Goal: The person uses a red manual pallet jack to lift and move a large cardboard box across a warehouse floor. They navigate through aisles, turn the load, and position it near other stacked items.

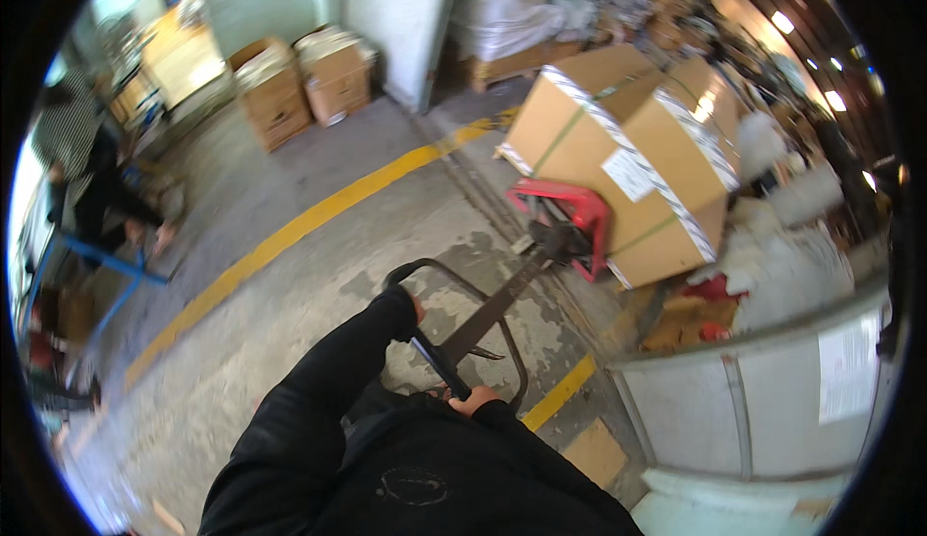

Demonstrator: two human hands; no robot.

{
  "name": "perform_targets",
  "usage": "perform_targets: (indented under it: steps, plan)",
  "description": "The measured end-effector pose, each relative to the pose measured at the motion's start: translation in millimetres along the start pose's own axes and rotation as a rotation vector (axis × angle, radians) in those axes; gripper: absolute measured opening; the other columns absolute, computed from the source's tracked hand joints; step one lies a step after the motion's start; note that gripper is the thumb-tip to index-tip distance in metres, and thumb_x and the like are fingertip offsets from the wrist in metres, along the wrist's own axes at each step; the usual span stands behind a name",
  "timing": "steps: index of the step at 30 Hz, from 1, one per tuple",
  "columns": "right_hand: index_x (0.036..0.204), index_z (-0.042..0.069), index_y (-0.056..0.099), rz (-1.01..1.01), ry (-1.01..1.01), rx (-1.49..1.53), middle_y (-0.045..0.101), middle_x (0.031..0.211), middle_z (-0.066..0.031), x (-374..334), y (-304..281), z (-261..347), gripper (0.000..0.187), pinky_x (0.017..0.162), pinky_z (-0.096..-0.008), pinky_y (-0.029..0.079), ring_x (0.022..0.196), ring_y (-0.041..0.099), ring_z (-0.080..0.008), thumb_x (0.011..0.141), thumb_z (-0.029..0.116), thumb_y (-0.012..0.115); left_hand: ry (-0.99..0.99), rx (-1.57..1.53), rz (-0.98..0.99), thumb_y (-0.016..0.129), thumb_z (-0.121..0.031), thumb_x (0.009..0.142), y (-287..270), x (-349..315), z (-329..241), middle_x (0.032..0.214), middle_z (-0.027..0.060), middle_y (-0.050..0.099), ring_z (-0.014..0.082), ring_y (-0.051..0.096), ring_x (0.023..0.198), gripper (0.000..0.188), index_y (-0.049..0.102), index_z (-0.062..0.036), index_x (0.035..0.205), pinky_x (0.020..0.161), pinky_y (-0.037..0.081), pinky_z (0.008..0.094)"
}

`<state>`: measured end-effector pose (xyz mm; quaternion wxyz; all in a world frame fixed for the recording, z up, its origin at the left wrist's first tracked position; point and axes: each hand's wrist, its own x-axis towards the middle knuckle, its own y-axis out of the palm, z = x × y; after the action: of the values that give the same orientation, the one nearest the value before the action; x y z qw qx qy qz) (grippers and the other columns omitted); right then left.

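Note:
Both my hands are on the handle (483, 316) of a red pallet jack (590, 210), just in front of my body. My left hand (418, 310) is closed on the far left end of the black grip; the sleeve hides most of it. Around the other end of the grip wraps my right hand (475, 401). A dark curved bar loops about the handle. Beyond it, the jack's red frame stands close against a large cardboard box (618, 145) with striped edge tape, green straps and a white label.
A yellow floor line (319, 212) crosses the concrete. Two cartons (275, 106) stand by an open white door (394, 29). At left, a person (82, 164) is near a blue metal frame (106, 258). Wrapped goods pile up at right, behind a grey metal panel (676, 410).

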<state>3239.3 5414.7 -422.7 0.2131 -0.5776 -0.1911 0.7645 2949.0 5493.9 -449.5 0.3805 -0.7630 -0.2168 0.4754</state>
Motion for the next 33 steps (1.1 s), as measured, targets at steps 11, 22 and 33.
perform_targets:
  steps: [11, 22, 33]
  plan:
    - [0.109, 0.003, 0.07, -0.2, 0.056, 0.049, 0.071, 0.103, -0.0202, -34, -6, 26, 0.047, 0.08, -0.0465, 0.055, 0.095, 0.069, -0.0361, 0.081, 0.04, 0.068, -0.043, 0.31, 0.03, 0.075, -0.049, 0.068, -28, -11, 1, 0.091, 0.0129, 0.074, 0.0302, 0.072, 0.09, 0.041, 0.078, -0.0167, 0.093, 0.081, 0.057, 0.0402]
    - [0.096, 0.003, 0.074, -0.421, -0.124, 0.091, 0.072, 0.09, -0.0199, -41, -12, 16, 0.034, 0.074, -0.0499, 0.056, 0.087, 0.07, -0.037, 0.074, 0.028, 0.069, -0.048, 0.34, 0.161, 0.079, -0.054, 0.063, -49, 2, 19, 0.091, 0.0089, 0.075, 0.028, 0.072, 0.089, 0.05, 0.078, -0.0182, 0.098, 0.08, 0.056, 0.0385]
    - [0.098, 0.006, 0.065, -0.456, -0.468, -0.077, 0.069, 0.083, -0.0179, -152, -198, -167, 0.038, 0.068, -0.0512, 0.054, 0.078, 0.068, -0.0382, 0.081, 0.04, 0.07, -0.19, 0.253, 0.093, 0.078, -0.051, 0.065, -204, 12, -167, 0.087, 0.0095, 0.075, 0.0283, 0.071, 0.086, 0.049, 0.077, -0.0168, 0.1, 0.081, 0.056, 0.0398]
